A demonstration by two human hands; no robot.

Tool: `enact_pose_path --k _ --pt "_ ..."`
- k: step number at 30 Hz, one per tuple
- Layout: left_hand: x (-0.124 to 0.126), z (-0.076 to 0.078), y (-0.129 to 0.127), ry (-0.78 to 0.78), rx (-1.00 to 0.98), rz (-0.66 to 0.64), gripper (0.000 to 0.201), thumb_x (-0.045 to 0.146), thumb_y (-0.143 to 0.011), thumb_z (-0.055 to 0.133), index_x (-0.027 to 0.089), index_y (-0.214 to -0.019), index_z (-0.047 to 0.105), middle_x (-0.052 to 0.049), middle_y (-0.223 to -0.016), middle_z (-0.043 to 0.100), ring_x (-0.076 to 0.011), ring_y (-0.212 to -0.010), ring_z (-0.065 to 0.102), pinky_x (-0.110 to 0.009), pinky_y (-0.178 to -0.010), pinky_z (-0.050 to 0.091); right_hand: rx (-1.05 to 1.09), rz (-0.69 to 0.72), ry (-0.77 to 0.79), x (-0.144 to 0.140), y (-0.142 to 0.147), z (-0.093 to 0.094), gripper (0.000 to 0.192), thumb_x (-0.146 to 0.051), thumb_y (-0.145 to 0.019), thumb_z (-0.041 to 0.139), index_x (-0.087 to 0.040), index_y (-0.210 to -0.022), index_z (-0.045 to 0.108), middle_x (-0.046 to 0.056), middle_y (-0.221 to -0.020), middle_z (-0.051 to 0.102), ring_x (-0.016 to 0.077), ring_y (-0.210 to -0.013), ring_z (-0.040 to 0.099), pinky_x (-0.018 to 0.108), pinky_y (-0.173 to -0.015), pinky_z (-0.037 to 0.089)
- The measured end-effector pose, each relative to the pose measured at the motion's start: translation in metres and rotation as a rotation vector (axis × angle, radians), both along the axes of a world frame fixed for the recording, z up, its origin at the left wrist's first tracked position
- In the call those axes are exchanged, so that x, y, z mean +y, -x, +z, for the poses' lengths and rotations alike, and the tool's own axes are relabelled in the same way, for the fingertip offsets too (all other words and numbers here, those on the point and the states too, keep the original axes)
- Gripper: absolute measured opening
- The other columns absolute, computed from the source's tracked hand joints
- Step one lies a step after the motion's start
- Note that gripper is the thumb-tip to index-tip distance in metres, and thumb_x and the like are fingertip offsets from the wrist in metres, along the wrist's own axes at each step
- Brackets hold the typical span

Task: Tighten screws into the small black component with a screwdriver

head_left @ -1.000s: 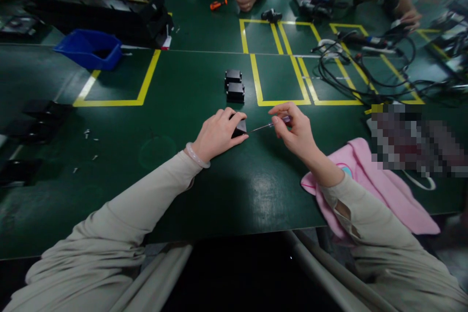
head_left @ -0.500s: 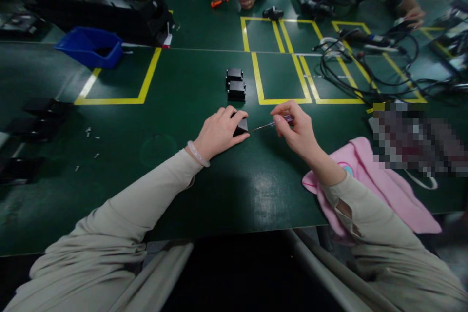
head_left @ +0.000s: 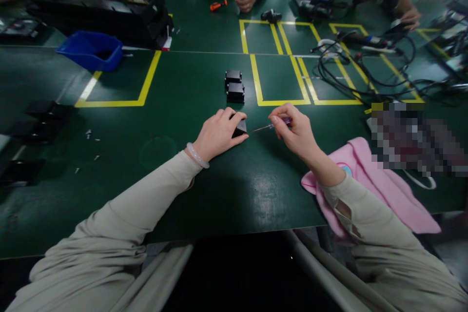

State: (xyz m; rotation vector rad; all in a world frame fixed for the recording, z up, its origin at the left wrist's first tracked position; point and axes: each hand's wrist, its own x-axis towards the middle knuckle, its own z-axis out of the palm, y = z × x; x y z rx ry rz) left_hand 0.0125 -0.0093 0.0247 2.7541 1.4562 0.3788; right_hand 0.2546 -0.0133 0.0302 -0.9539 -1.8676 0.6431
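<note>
Head view: left hand (head_left: 219,134) pressed down over small black box (head_left: 240,129), just below two more black boxes (head_left: 234,86). Right hand (head_left: 296,131) pinching thin screwdriver (head_left: 268,126), tip at box's side. Best to hold box tight, keep tip straight, turn slowly.

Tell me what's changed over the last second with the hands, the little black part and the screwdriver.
Almost nothing. The left hand is still pressed over the small black part on the green table, and the right hand still pinches the thin screwdriver with its tip pointed at that part. Nothing was picked up or let go. The two black parts beyond and the pink cloth have not moved.
</note>
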Motion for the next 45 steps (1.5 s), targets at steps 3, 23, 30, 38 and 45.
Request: enact_pose_path --k 3,23,30,38,45 --pt "-0.0004 0.0002 -0.0002 0.006 0.001 0.002 0.048 0.046 -0.098 0.066 0.019 -0.136 0.055 -0.012 -0.125 0.063 -0.0273 -0.108 0.060 -0.036 -0.084 0.050 0.014 0.004 0.010 0.0001 0.0002 -0.0007 0.019 -0.042 -0.104 0.057 -0.023 -0.105 0.060 -0.003 -0.075 0.059 0.0119 -0.061 0.058 0.027 -0.058 0.043" --pt "-0.0011 0.0003 0.0005 0.016 -0.014 0.012 0.047 0.045 -0.098 0.065 0.020 -0.136 0.055 -0.013 -0.125 0.063 -0.0279 -0.110 0.060 -0.037 -0.085 0.051 0.027 0.006 0.075 0.0001 0.0002 -0.0009 0.028 -0.050 -0.105 0.055 -0.023 -0.099 0.057 -0.005 -0.066 0.054 0.0107 -0.053 0.050 0.028 -0.054 0.037" --pt "-0.0016 0.0005 0.0005 0.000 -0.010 0.010 0.046 0.046 -0.098 0.065 0.020 -0.135 0.055 -0.012 -0.124 0.064 -0.0274 -0.109 0.060 -0.036 -0.084 0.051 0.047 0.008 0.051 0.0008 -0.0001 -0.0028 0.027 -0.050 -0.103 0.059 -0.023 -0.103 0.057 -0.004 -0.072 0.056 0.0119 -0.061 0.055 0.027 -0.056 0.039" --pt "-0.0020 0.0007 0.0007 0.009 -0.017 0.010 0.046 0.045 -0.098 0.065 0.020 -0.136 0.055 -0.012 -0.126 0.063 -0.0274 -0.110 0.060 -0.036 -0.085 0.050 0.033 -0.008 0.055 0.0001 0.0004 -0.0014 0.025 -0.048 -0.103 0.058 -0.024 -0.099 0.057 -0.004 -0.069 0.055 0.0126 -0.060 0.055 0.028 -0.055 0.040" --pt "-0.0023 0.0001 0.0008 0.004 -0.014 0.011 0.046 0.047 -0.099 0.064 0.020 -0.135 0.055 -0.012 -0.125 0.063 -0.0275 -0.110 0.059 -0.036 -0.086 0.050 0.034 0.009 0.056 0.0008 0.0012 -0.0004 0.026 -0.048 -0.102 0.059 -0.023 -0.094 0.055 -0.007 -0.064 0.052 0.0099 -0.052 0.050 0.027 -0.055 0.039"
